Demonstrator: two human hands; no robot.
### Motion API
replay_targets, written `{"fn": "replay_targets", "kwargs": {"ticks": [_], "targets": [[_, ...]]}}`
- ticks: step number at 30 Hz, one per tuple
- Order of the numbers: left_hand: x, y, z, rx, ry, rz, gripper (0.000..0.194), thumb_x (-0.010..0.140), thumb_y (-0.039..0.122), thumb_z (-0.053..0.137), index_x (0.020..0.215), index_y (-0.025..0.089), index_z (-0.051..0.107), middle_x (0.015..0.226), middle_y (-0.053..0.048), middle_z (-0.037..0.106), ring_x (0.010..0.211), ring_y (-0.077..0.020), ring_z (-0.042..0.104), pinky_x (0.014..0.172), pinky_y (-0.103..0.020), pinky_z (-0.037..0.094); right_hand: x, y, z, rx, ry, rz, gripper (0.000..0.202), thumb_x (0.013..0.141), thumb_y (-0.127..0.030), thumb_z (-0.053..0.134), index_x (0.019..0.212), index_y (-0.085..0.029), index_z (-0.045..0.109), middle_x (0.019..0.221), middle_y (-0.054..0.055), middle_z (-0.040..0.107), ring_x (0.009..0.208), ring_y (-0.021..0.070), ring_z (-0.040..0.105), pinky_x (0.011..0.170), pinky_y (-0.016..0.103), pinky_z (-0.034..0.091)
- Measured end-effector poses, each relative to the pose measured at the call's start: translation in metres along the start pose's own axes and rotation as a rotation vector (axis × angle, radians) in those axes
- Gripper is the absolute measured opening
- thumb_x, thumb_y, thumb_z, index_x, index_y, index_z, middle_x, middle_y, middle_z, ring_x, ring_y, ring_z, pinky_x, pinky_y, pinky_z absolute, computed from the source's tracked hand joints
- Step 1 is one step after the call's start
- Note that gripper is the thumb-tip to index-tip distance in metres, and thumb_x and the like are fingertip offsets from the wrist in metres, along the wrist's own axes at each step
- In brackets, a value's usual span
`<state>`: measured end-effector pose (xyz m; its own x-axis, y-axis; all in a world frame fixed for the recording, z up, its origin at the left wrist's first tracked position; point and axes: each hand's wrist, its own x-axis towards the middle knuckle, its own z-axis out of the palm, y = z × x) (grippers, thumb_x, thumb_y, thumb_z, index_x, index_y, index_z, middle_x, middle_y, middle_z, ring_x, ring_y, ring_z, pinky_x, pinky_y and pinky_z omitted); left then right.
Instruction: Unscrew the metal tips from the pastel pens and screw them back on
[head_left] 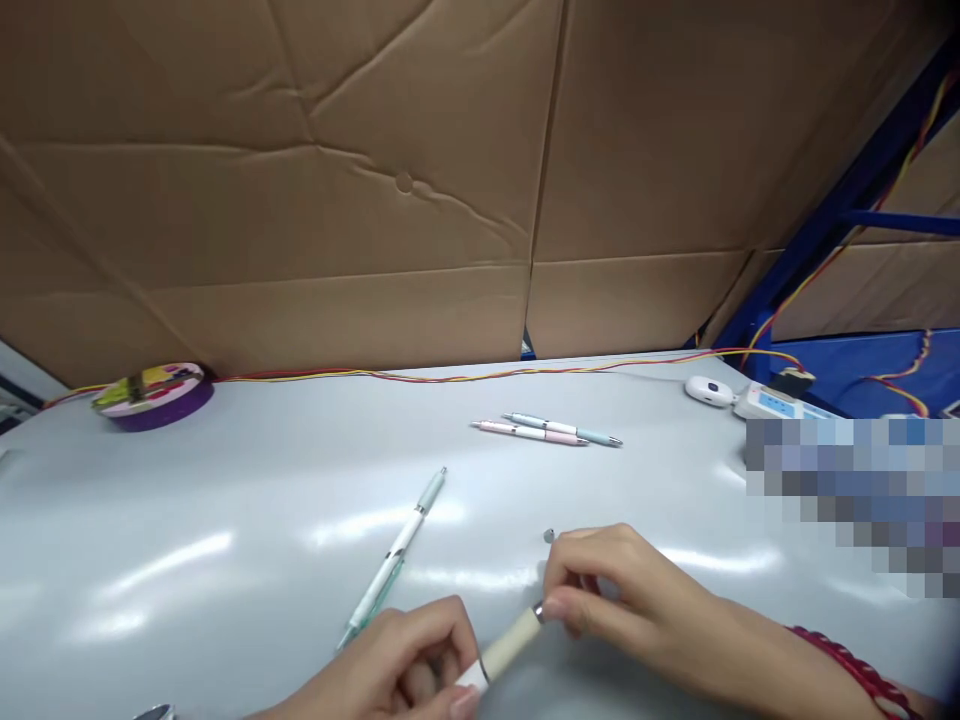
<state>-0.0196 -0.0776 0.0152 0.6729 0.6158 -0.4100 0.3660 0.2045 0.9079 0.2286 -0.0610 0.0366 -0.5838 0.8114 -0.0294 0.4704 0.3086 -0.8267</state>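
Observation:
A pen (pixel 513 645) with a cream grip and a white barrel slants between my two hands near the table's front edge. My left hand (pixel 405 655) is closed on its white barrel, whose lower end runs out of sight behind my fingers. Thumb and fingers of my right hand (pixel 619 595) pinch the silver ring at the pen's upper end. A small silver piece (pixel 549 536) shows just beyond my right fingers; whether they touch it I cannot tell. Beside my left hand lies a green-and-white pen (pixel 401 545), its lower end close to my knuckles.
Farther back lie a pink-and-white pen (pixel 529 432) and a blue-and-white pen (pixel 562 427), side by side. A purple round tin (pixel 161 405) is at the back left. Red and yellow wires (pixel 450 378) run along the cardboard (pixel 360 230) to a power strip (pixel 772 402).

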Motion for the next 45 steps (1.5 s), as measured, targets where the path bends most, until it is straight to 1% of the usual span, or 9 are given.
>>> {"fn": "replay_targets", "kwargs": {"ticks": [8, 11, 14, 17, 26, 32, 36, 39, 45], "targets": [[-0.001, 0.005, -0.001, 0.021, -0.007, 0.049, 0.052, 0.082, 0.072, 0.047, 0.081, 0.020, 0.042, 0.060, 0.007, 0.032, 0.052, -0.0098, 0.027, 0.044, -0.021, 0.020, -0.002, -0.005, -0.006, 0.043, 0.024, -0.131, 0.007, 0.089, -0.024, 0.059, 0.089, -0.020, 0.064, 0.085, 0.000, 0.065, 0.077, 0.0121, 0.058, 0.075, 0.021, 0.044], [-0.005, 0.008, 0.001, 0.026, -0.009, 0.044, 0.050, 0.083, 0.070, 0.048, 0.082, 0.020, 0.043, 0.060, 0.007, 0.032, 0.052, -0.0103, 0.028, 0.045, -0.021, 0.022, -0.004, -0.007, -0.003, 0.044, 0.041, -0.132, 0.020, 0.084, -0.036, 0.065, 0.095, -0.020, 0.062, 0.089, 0.000, 0.065, 0.078, 0.0133, 0.057, 0.074, 0.022, 0.044], [-0.005, 0.010, 0.002, 0.037, -0.001, 0.041, 0.048, 0.084, 0.068, 0.048, 0.083, 0.020, 0.044, 0.059, 0.007, 0.032, 0.051, -0.0106, 0.029, 0.044, -0.021, 0.023, -0.002, -0.006, 0.002, -0.022, 0.047, -0.113, 0.028, 0.089, -0.045, 0.054, 0.088, -0.019, 0.063, 0.079, 0.001, 0.064, 0.069, 0.0132, 0.055, 0.066, 0.022, 0.043], [-0.002, 0.014, 0.001, 0.047, -0.024, 0.042, 0.051, 0.082, 0.071, 0.048, 0.081, 0.020, 0.045, 0.058, 0.007, 0.035, 0.050, -0.0104, 0.032, 0.045, -0.020, 0.025, -0.001, -0.006, 0.004, -0.054, 0.035, -0.118, 0.031, 0.093, -0.040, 0.050, 0.077, -0.017, 0.064, 0.068, 0.000, 0.061, 0.063, 0.0120, 0.054, 0.062, 0.021, 0.042], [-0.009, 0.011, -0.001, 0.072, -0.025, 0.049, 0.056, 0.081, 0.075, 0.043, 0.077, 0.019, 0.043, 0.063, 0.004, 0.037, 0.057, -0.0121, 0.032, 0.051, -0.022, 0.026, -0.006, -0.005, 0.002, 0.101, 0.100, -0.252, 0.008, 0.088, -0.018, 0.060, 0.090, -0.020, 0.067, 0.086, 0.002, 0.070, 0.080, 0.0132, 0.064, 0.075, 0.023, 0.049], [-0.010, 0.004, 0.000, 0.072, -0.045, 0.076, 0.047, 0.083, 0.067, 0.050, 0.089, 0.021, 0.042, 0.072, 0.003, 0.041, 0.061, -0.0119, 0.035, 0.055, -0.021, 0.030, -0.004, -0.004, 0.006, 0.141, 0.142, -0.260, 0.008, 0.087, -0.020, 0.063, 0.092, -0.020, 0.068, 0.085, 0.003, 0.071, 0.078, 0.0137, 0.066, 0.073, 0.024, 0.051], [-0.014, -0.001, 0.003, 0.164, 0.026, 0.199, 0.031, 0.088, 0.037, 0.055, 0.111, 0.026, 0.038, 0.085, 0.000, 0.047, 0.065, -0.0121, 0.045, 0.058, -0.020, 0.040, -0.004, -0.008, 0.012, 0.171, 0.142, -0.191, 0.008, 0.085, -0.021, 0.064, 0.091, -0.020, 0.070, 0.084, 0.002, 0.072, 0.076, 0.0131, 0.066, 0.073, 0.022, 0.050], [-0.014, -0.006, 0.005, 0.345, 0.129, 0.413, 0.020, 0.086, 0.016, 0.050, 0.101, 0.027, 0.043, 0.102, -0.006, 0.049, 0.072, -0.0140, 0.053, 0.059, -0.021, 0.045, -0.003, -0.011, 0.018, 0.185, 0.141, -0.106, 0.007, 0.084, -0.022, 0.066, 0.088, -0.021, 0.071, 0.082, 0.000, 0.073, 0.075, 0.0134, 0.066, 0.074, 0.022, 0.050], [-0.010, -0.007, 0.003, 0.595, 0.232, 0.716, 0.024, 0.085, 0.004, 0.044, 0.094, 0.026, 0.042, 0.113, -0.005, 0.052, 0.074, -0.0128, 0.061, 0.063, -0.020, 0.052, 0.000, -0.011, 0.023, 0.219, 0.162, -0.039, 0.009, 0.082, -0.029, 0.068, 0.088, -0.023, 0.072, 0.080, 0.000, 0.072, 0.075, 0.0137, 0.064, 0.071, 0.022, 0.049]]}}
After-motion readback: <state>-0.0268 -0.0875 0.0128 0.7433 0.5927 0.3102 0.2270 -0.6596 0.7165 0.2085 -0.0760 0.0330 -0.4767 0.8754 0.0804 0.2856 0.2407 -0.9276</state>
